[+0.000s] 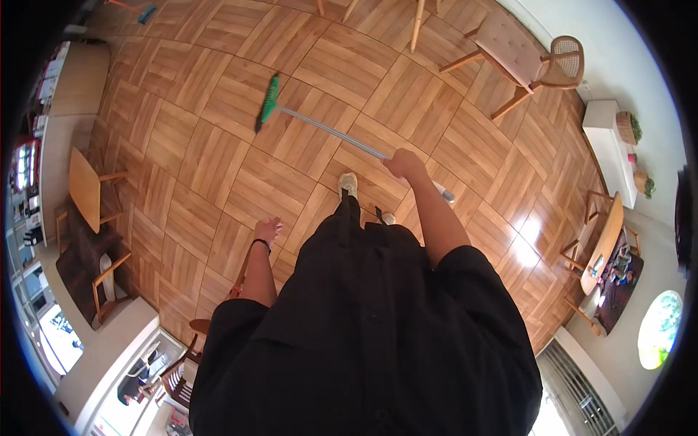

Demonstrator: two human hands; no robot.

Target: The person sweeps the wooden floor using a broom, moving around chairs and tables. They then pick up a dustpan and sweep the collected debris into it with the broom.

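My right hand (402,164) is closed around the grey handle of a broom (331,131), near the handle's rear end, which sticks out behind the hand. The broom's green head (270,102) with dark bristles is on the wood-patterned floor (291,174), ahead and to the left. At my left side, my left hand (268,229) hangs with its fingers apart and holds nothing. A dark band circles that wrist. Between the hands my light shoe (348,183) shows on the floor.
A cushioned chair (509,52) stands at the upper right, with a white planter stand (611,152) beyond. Tables stand at left (85,190) and right (602,247). Another brush head (147,14) lies far upper left. A wooden chair (174,381) is behind left.
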